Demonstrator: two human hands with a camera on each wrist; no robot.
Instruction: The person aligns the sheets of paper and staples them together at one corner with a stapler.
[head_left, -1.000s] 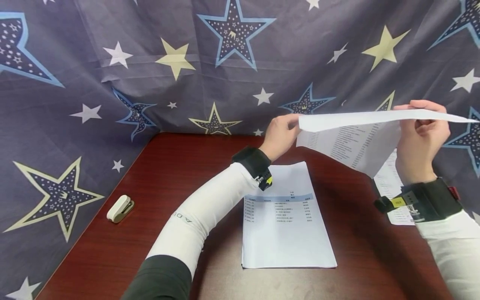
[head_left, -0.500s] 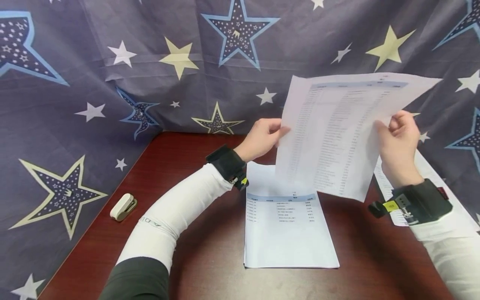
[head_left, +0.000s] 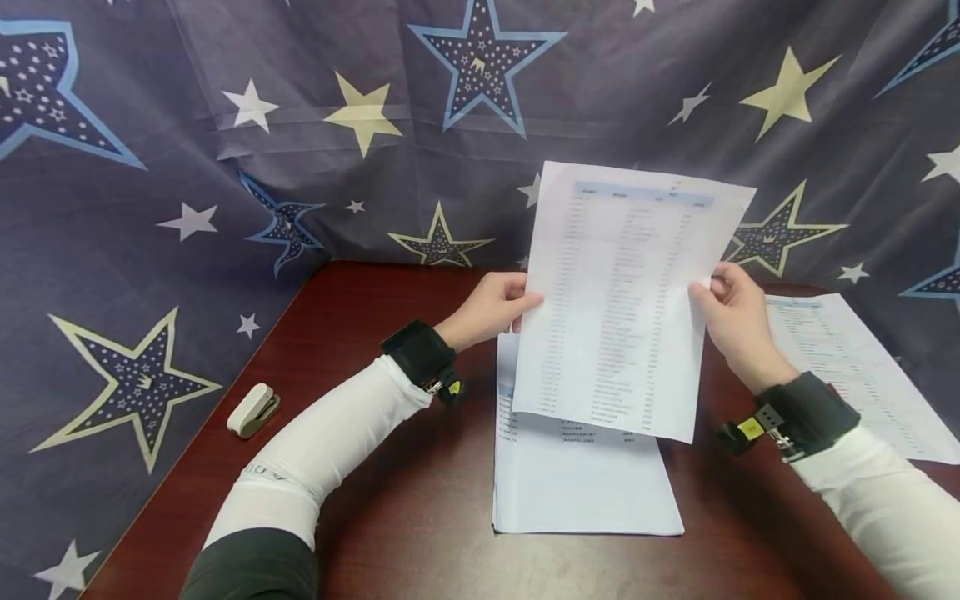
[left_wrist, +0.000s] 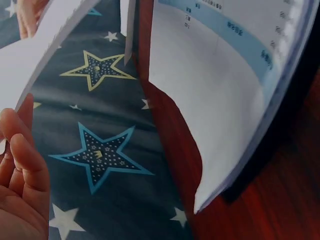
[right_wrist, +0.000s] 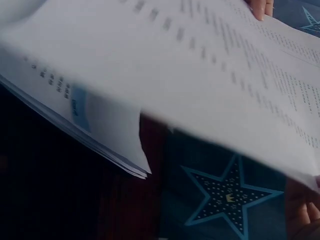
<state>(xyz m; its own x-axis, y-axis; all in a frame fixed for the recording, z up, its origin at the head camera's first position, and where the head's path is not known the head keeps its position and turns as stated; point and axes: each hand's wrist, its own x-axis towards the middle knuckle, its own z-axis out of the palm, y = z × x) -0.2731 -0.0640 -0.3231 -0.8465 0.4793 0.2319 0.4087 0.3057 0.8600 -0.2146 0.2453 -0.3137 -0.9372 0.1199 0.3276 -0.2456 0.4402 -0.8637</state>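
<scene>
A printed sheet of paper [head_left: 611, 300] with a blue header band is held up between both hands, its face toward me. My left hand [head_left: 491, 304] pinches its left edge, thumb in front. At the right edge my right hand [head_left: 738, 321] pinches it the same way. Below and behind the lower part of the sheet lies a stack of papers [head_left: 588, 492] on the table, its upper part hidden. In the left wrist view, the curled fingers [left_wrist: 25, 160] sit at the sheet's edge. The right wrist view shows the sheet [right_wrist: 200, 100] crossing above the stack [right_wrist: 110, 130].
Another printed sheet [head_left: 847, 367] lies on the red-brown table [head_left: 420, 492] at the right, partly behind my right wrist. A small white stapler [head_left: 253, 410] rests near the left edge. A star-patterned curtain [head_left: 300, 100] hangs behind the table.
The sheet was edge-on and high at the right; it has swung upright to face me, then come left and down over the stack. Both hands have moved left and lower with it.
</scene>
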